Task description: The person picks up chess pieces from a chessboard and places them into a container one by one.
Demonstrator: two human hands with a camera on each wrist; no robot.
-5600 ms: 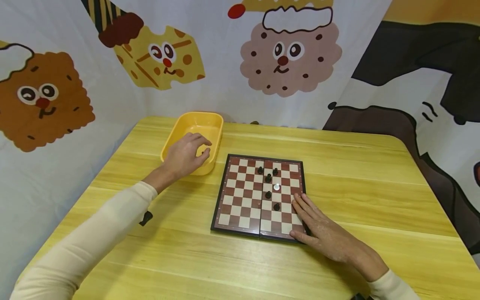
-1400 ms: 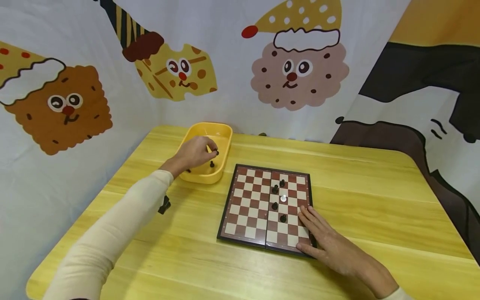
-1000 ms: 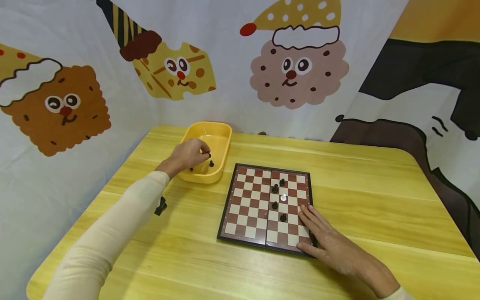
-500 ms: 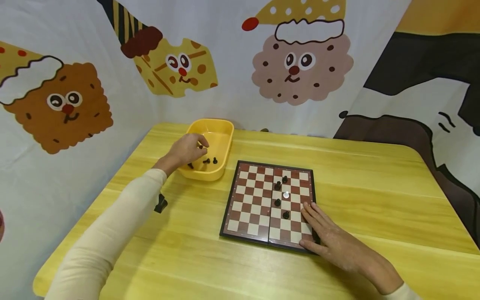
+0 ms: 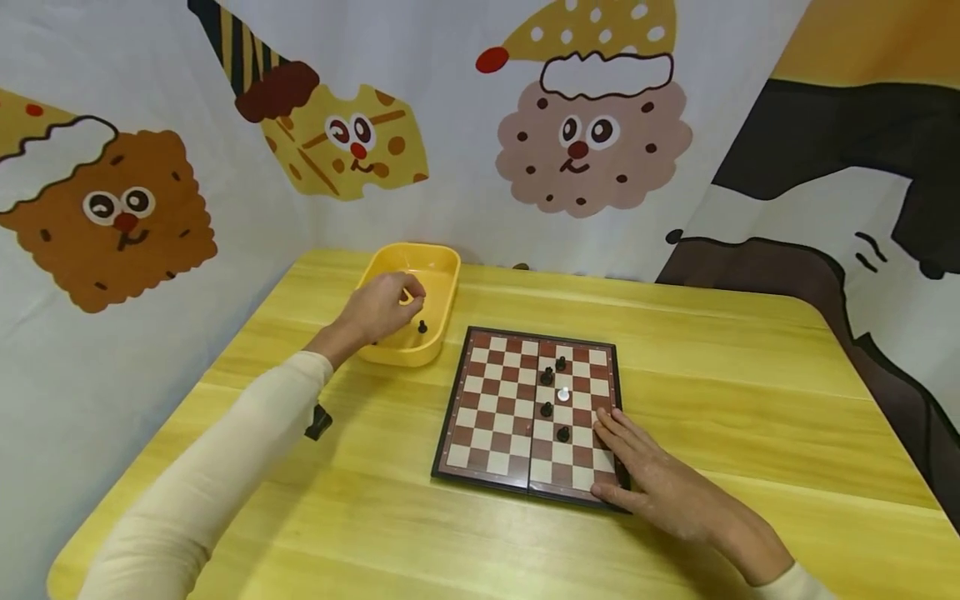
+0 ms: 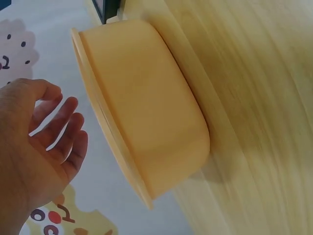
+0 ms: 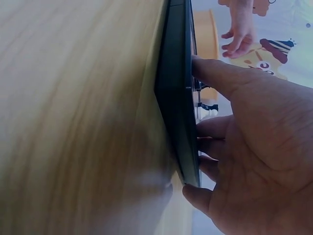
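My left hand (image 5: pixel 381 307) hangs over the yellow plastic tub (image 5: pixel 401 357), fingers loosely curled and thumb near the index finger. No piece shows between them in the left wrist view, where the hand (image 6: pixel 39 147) is above the tub's rim (image 6: pixel 105 112). Part of the tub's inside is hidden by this hand; a small black chess piece (image 5: pixel 422 327) shows beside it. My right hand (image 5: pixel 663 482) rests fingertips and thumb on the right edge of the chessboard (image 5: pixel 487 425). On the board stand several black pieces, among them a pawn (image 5: pixel 563 433), and one white piece (image 5: pixel 564 394).
The wooden table (image 5: pixel 720 375) stands against a cloth backdrop (image 5: pixel 465 217) printed with cartoon snacks. The tub sits left of the board near the table's back edge. A small black device (image 5: pixel 318 422) shows beside the left sleeve.
Since the earliest frame a black pawn has gone from the board's back row, and black pieces now show in the tub. The left hand held one over the tub; the right hand stayed put.
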